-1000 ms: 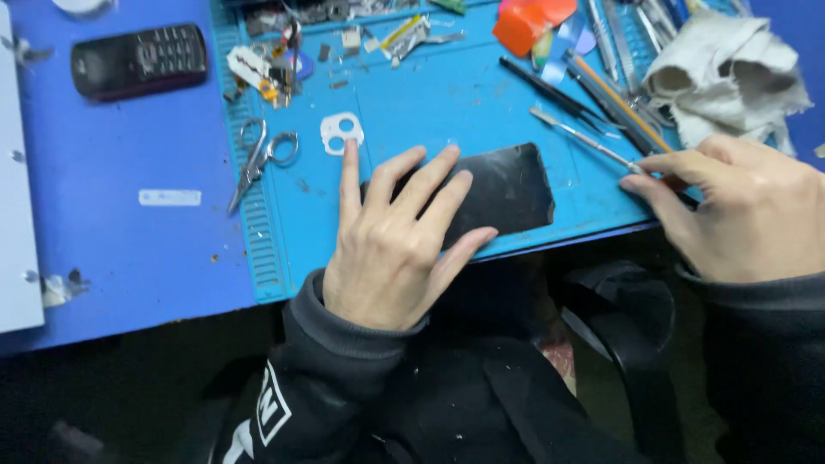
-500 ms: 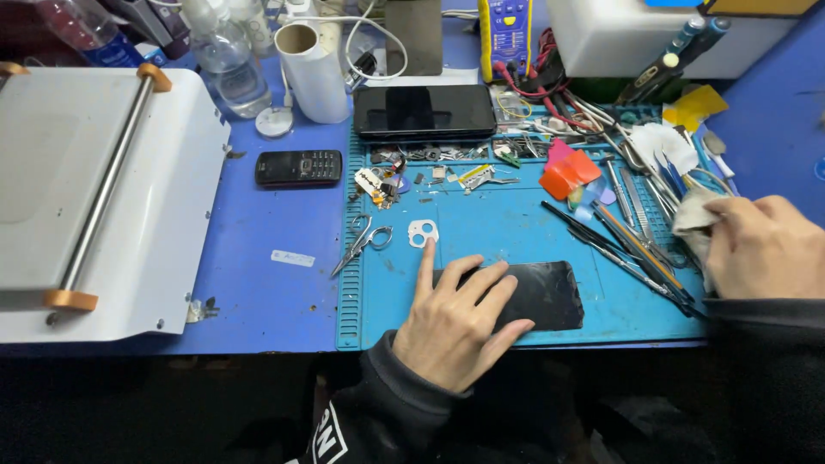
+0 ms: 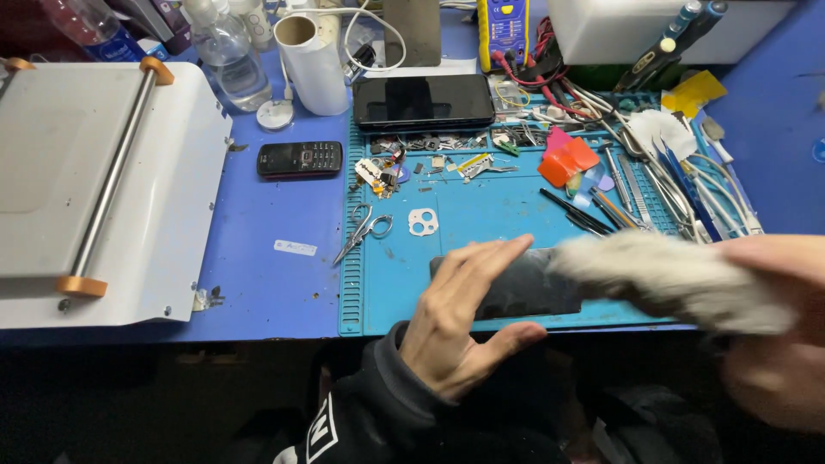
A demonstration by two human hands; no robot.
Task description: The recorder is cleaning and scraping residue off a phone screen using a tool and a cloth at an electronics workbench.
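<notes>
A dark phone panel [image 3: 528,288] lies flat on the blue work mat [image 3: 481,223] near its front edge. My left hand [image 3: 460,318] rests on the panel's left end with the fingers spread flat, holding it down. My right hand [image 3: 773,331] is blurred at the right edge and grips a whitish cloth [image 3: 670,279]. The cloth stretches left from that hand and its end lies over the panel's right end.
Tweezers, screwdrivers and an orange pick [image 3: 567,159] crowd the mat's right side. Small scissors [image 3: 365,230] and a white camera frame [image 3: 423,222] lie mid-mat. A black smartphone [image 3: 423,100], a small keypad phone [image 3: 299,159], a paper roll [image 3: 309,64] and a white press machine [image 3: 94,180] stand behind and left.
My right hand picked up the cloth from the right side and swept it left onto the panel. The left hand stayed on the panel. The camera view tilted up, then moved closer.
</notes>
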